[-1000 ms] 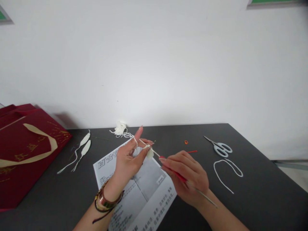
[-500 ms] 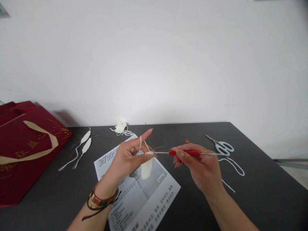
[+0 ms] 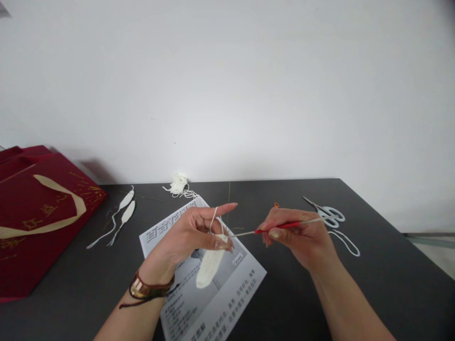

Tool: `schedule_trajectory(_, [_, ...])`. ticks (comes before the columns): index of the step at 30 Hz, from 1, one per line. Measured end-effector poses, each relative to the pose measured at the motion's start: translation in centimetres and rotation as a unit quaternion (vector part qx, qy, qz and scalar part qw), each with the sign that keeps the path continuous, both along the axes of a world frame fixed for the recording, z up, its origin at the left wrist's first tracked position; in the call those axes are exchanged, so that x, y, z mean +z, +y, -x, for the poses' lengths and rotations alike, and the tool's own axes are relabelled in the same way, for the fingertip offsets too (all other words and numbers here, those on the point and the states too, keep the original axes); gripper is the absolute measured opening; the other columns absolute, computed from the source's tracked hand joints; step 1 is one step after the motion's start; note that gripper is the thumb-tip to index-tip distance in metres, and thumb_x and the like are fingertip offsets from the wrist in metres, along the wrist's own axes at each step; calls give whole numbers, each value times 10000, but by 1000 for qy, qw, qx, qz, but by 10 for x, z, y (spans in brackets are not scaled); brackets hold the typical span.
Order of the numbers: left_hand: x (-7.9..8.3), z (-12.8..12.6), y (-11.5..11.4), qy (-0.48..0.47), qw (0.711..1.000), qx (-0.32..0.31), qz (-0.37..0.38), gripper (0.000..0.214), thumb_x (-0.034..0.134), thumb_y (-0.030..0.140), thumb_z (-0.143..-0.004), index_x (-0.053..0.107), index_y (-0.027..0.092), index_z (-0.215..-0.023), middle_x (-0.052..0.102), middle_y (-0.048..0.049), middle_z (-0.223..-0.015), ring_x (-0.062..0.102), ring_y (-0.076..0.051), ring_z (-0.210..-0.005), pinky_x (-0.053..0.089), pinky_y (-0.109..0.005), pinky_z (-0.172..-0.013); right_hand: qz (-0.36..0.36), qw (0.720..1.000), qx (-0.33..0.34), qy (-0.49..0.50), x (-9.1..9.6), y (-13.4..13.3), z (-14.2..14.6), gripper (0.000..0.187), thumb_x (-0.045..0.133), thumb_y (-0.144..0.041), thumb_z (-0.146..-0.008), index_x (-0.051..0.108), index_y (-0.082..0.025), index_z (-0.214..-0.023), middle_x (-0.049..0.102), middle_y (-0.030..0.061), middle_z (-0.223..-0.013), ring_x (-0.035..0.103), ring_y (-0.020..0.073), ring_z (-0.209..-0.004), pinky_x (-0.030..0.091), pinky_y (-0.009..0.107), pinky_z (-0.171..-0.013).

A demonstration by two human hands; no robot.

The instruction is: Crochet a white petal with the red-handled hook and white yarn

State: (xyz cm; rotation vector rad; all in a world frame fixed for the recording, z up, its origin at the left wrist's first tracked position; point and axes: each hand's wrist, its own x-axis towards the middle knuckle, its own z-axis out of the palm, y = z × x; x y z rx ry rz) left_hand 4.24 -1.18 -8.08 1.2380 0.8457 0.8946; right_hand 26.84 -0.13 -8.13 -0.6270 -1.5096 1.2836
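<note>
My left hand (image 3: 199, 232) pinches the top of a white crochet piece (image 3: 210, 267) between thumb and fingers, and the piece hangs down over the printed sheet. White yarn (image 3: 213, 219) loops around the outstretched index finger. My right hand (image 3: 298, 232) grips a crochet hook (image 3: 261, 231) by its red handle. The hook's thin metal shaft points left, and its tip meets the upper edge of the crochet piece by my left fingertips. Exactly how the tip sits in the stitches is too small to tell.
A printed paper sheet (image 3: 245, 279) lies under my left hand. Two finished-looking white leaf-shaped pieces (image 3: 128, 211) lie at left near a dark red gift bag (image 3: 39, 222). A yarn bundle (image 3: 177, 183) rests by the wall. Scissors (image 3: 329, 215) and an orange stitch marker (image 3: 276, 205) lie at right.
Both hands have dropped slightly. The hook has tilted, its tip now lower than its handle. The crochet piece has swung to the left and shows more of its length.
</note>
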Motion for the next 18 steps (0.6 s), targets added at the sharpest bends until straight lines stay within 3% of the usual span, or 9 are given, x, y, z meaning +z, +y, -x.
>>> schedule_trajectory(4, [-1,0,-2,-23,999,-9,32,291,740,131,-607,747,210,-887,702,-49,-607,671,-221,-600,464,-450,-869,23,999,19,23,-3,1,-1,87,733,-257,-718,735,-173,-741,666,39,-617,596,145,-549,493,259,-467])
schedule_trajectory(7, [0,0,-2,-24,999,-20,24,216,734,119,-614,751,194,-816,703,-49,-609,674,-212,-592,444,-433,-901,37,998,30,41,-6,3,-1,78,748,-249,-698,736,-177,-725,683,43,-641,605,146,-546,498,257,-465])
schedule_trajectory(12, [4,0,-1,41,997,-7,-70,70,708,143,-675,724,210,-665,724,-54,-682,683,-207,-655,303,-468,-1050,158,982,17,98,-9,6,5,114,735,-255,-709,726,-142,-721,687,43,-598,587,112,-468,486,199,-403])
schedule_trajectory(18, [1,-3,-2,81,979,80,-170,65,689,190,-714,740,218,-684,731,-84,-747,641,-296,-975,404,-488,-965,292,947,7,136,-14,10,16,189,721,-297,-717,713,-109,-703,626,3,-501,525,60,-387,475,135,-364])
